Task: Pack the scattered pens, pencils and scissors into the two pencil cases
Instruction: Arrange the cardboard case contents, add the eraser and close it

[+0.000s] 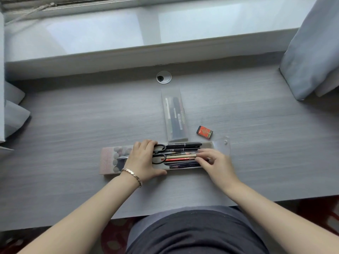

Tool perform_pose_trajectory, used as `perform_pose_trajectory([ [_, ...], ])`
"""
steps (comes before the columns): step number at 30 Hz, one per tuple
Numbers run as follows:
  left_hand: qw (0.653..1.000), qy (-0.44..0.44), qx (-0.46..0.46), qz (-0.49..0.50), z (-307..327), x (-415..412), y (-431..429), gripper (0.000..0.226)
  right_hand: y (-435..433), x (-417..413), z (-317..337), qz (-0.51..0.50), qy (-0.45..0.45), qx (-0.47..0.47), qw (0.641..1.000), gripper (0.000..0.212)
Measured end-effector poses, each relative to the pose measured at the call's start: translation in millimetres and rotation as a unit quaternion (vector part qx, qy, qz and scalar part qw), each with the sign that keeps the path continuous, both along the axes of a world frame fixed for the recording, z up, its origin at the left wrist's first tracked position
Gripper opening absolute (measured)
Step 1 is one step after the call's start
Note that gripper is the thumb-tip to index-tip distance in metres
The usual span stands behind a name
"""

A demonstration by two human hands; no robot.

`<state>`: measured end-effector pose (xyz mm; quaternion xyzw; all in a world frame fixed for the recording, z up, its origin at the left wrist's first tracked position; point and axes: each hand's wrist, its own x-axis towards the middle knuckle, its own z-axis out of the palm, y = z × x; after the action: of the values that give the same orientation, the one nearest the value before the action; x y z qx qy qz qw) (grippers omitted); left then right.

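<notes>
A long patterned pencil case (pixel 110 160) lies sideways on the desk in front of me, its clear flap (pixel 223 145) open at the right end. Black-handled scissors (pixel 159 156), a black pen (pixel 184 144) and several pencils (pixel 180 158) stick out of it. My left hand (pixel 145 162) presses down on the case and rests over the scissors' blades. My right hand (pixel 212 162) has its fingertips on the ends of the pencils at the case's mouth. A second, clear case (pixel 175 116) holding pens lies farther back, pointing away from me.
A red and black eraser box (pixel 204 132) lies right of the clear case. A round cable grommet (pixel 163 77) sits near the desk's back edge. Curtain cloth (pixel 308 52) hangs at the right, more cloth at the left. The desk's front edge (pixel 183 208) is near my body.
</notes>
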<state>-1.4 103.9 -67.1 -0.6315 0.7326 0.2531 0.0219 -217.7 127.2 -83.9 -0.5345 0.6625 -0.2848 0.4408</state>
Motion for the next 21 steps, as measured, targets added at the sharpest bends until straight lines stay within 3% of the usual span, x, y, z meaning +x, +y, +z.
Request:
perform_pose_trajectory([
  [5,1.000,0.002,-0.002,0.005,-0.7,-0.1,0.9,0.092,-12.9,-26.1,5.9,0.186,0.181,-0.135,0.956,0.011],
  [7,1.000,0.000,0.001,0.004,-0.6,0.2,0.5,0.092,-18.9,-33.4,11.4,0.254,0.258,-0.091,0.928,0.010],
  [12,1.000,-0.005,0.010,-0.002,0.0,0.2,-0.8,0.093,-38.1,-24.0,19.8,0.376,0.441,0.044,0.814,0.024],
  [18,1.000,-0.007,0.009,-0.004,-0.4,0.5,-0.7,0.093,-52.2,-13.9,28.2,0.433,0.495,0.058,0.751,0.027],
  [21,1.000,-0.008,0.009,-0.005,-1.0,1.0,-0.8,0.092,-49.3,-22.4,27.2,0.445,0.474,0.023,0.760,0.031],
])
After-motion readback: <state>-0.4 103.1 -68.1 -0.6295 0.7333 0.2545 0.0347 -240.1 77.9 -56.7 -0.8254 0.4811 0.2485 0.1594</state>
